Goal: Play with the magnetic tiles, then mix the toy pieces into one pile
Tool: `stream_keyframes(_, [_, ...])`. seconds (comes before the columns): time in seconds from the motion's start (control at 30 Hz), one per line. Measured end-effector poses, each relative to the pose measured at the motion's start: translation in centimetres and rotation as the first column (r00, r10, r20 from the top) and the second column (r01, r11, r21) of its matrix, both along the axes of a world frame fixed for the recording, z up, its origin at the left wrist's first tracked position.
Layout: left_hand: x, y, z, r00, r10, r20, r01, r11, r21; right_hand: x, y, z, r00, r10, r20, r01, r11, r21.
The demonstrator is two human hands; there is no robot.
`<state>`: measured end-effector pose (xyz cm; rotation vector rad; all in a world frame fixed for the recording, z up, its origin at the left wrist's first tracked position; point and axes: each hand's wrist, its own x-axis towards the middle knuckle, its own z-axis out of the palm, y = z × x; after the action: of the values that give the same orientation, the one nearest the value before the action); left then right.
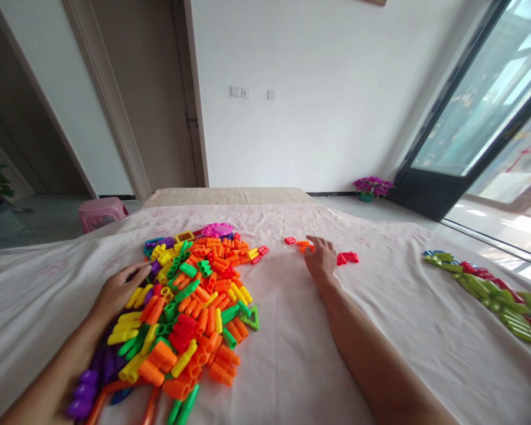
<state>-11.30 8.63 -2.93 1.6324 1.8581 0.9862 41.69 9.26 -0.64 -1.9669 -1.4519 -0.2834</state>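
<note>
A large heap of plastic tube-shaped building pieces [212, 277] in orange, yellow, green, red and purple covers the left-middle of the cloth. My left hand [123, 286] rests at the heap's left edge, fingers stretched forward beside a purple piece [154, 270]. Whether it touches that piece is unclear. Out to the right, my right hand [322, 258] is low over the cloth with fingers apart, its thumb and forefinger close by some orange pieces [304, 245]. A red piece [290, 240] lies farther left, and joined red pieces [347, 258] sit right of the hand.
At the far right, green, red and blue pieces [491, 292] are gathered in a row on the pale cloth [287, 354]. A pink flower-shaped piece [218, 229] tops the heap's back. Beyond stand a pink stool [101, 212] and a potted plant [372, 187].
</note>
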Motion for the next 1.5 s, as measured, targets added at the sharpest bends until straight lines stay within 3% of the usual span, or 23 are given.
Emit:
stream_keyframes(0.07, [0.1, -0.1, 0.1, 1.000, 0.000, 0.005, 0.000, 1.000, -0.003, -0.9, -0.1, 0.2, 0.997, 0.075, 0.027, -0.076, 0.995, 0.058])
stream_keyframes(0.17, [0.3, -0.3, 0.3, 1.000, 0.010, 0.014, -0.010, 1.000, -0.015, -3.0, -0.4, 0.4, 0.957, 0.279, 0.078, -0.284, 0.956, 0.067])
stream_keyframes(0.3, [0.3, -0.3, 0.3, 1.000, 0.021, 0.010, -0.021, 0.999, -0.025, -6.5, -1.0, 0.2, 0.824, 0.551, 0.133, -0.545, 0.835, -0.078])
stream_keyframes(0.43, [0.2, -0.2, 0.1, 1.000, 0.008, 0.001, -0.008, 1.000, -0.011, -8.9, -1.4, -0.5, 0.730, 0.672, 0.123, -0.636, 0.734, -0.236])
stream_keyframes(0.6, [0.2, -0.2, 0.2, 1.000, 0.014, -0.008, -0.015, 1.000, -0.010, -9.2, -1.3, -0.3, 0.738, 0.670, 0.083, -0.621, 0.722, -0.304])
stream_keyframes(0.8, [0.0, -0.1, 0.1, 1.000, 0.021, -0.021, -0.021, 1.000, -0.017, -8.8, -1.2, 0.3, 0.839, 0.536, 0.088, -0.496, 0.822, -0.280])
stream_keyframes(1.0, [0.2, -0.2, 0.3, 0.999, 0.024, -0.040, -0.024, 1.000, -0.002, -9.3, -0.9, -0.1, 0.831, 0.539, 0.136, -0.464, 0.807, -0.366])
stream_keyframes(1.2, [0.4, -0.3, 0.5, 0.999, 0.022, -0.034, -0.022, 1.000, -0.008, -9.0, -0.7, -0.1, 0.835, 0.522, 0.172, -0.453, 0.831, -0.323])
stream_keyframes(1.4, [0.4, -0.4, 0.6, 0.999, 0.027, -0.033, -0.027, 1.000, -0.002, -9.1, -0.4, -0.1, 0.786, 0.605, 0.129, -0.531, 0.767, -0.359])
stream_keyframes(1.5, [0.2, -0.3, 0.5, 0.999, 0.020, -0.036, -0.020, 1.000, -0.003, -9.1, -0.5, 0.2, 0.809, 0.574, 0.127, -0.505, 0.789, -0.351])
